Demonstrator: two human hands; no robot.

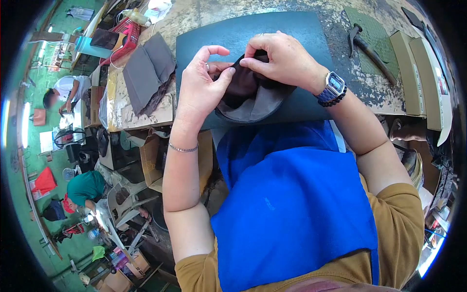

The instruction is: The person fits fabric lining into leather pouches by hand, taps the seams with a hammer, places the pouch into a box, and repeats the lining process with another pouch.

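Observation:
A dark brown, pouch-like piece of soft material (260, 104) with a curved lower edge rests over a dark flat board (204, 41). At its upper left edge, my left hand (204, 80) pinches the rim between the thumb and a bent finger, while the index finger stands off it. The opposite part of the rim is gripped by my right hand (282, 56), with thumb and fingers closed on the material. Between the hands the piece gapes, showing its dark inside. Part of the right fingertips' hold is hidden by the folds.
Folded dark brown pieces (148, 70) lie left of the board. A hammer (372, 53) lies on a green mat (384, 36) at the right, beside long cardboard boxes (408, 73). A red basket (129, 39) stands back left. Two people work farther left. A blue apron (296, 209) covers my lap.

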